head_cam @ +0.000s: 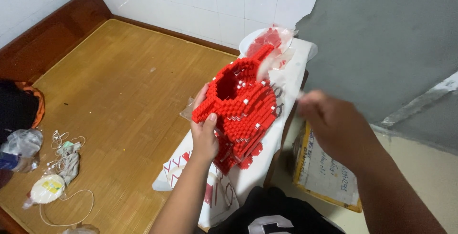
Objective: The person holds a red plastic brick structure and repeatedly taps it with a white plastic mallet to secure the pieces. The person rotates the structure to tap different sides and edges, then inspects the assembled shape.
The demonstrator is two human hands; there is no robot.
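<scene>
A hollow red model built of small bricks, with a few white studs, stands tilted on a white printed sheet over a narrow stool. My left hand grips its left rim, thumb on the outer wall. My right hand hovers to the right of the model, blurred, fingers curled; whether it pinches a small piece I cannot tell. Behind the model a white bowl holds clear bags of loose red bricks.
A bamboo mat in a dark wooden bed frame fills the left. On it lie a white cable tangle, a round white pack, a plastic bottle. A cardboard box sits on the floor at right, beside the grey wall.
</scene>
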